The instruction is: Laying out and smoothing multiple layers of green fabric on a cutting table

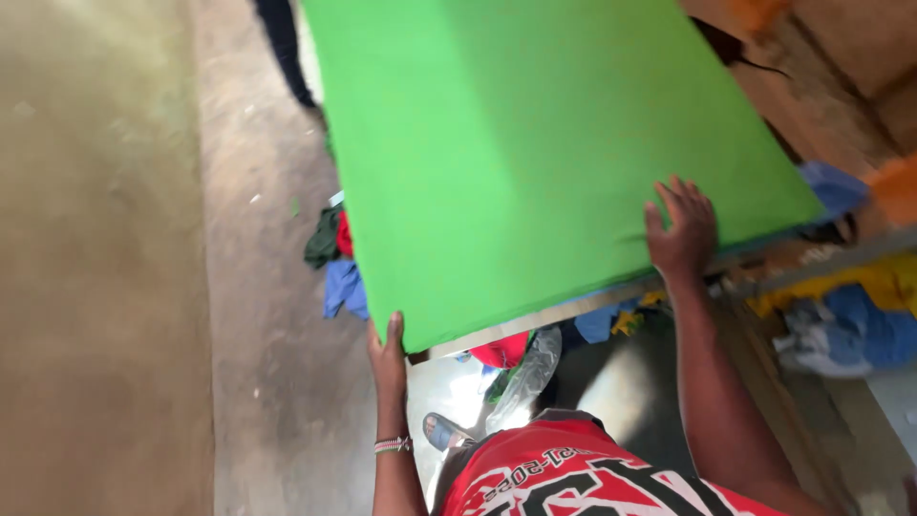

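Head view, left to right: bare concrete floor [105, 287] fills the left side. A dark trouser leg [284, 48] of another person stands at the top. Beside the floor lies a heap of clothes [336, 263], dark green, red and blue. The left hand [387, 358], a beaded band [393, 444] at its wrist, has its fingers [394, 328] closed on the near corner of a big green sheet [535, 143], which lies flat over the desk [611, 291] and hides most of it. Under the near edge show a red cloth [503, 352] and a clear plastic bag [525, 375]. The right hand [683, 229] lies flat on the sheet's near edge, fingers spread and open. Further right, blue and yellow cloths [860, 315] lie piled by the desk, with brown cardboard [850, 67] above.
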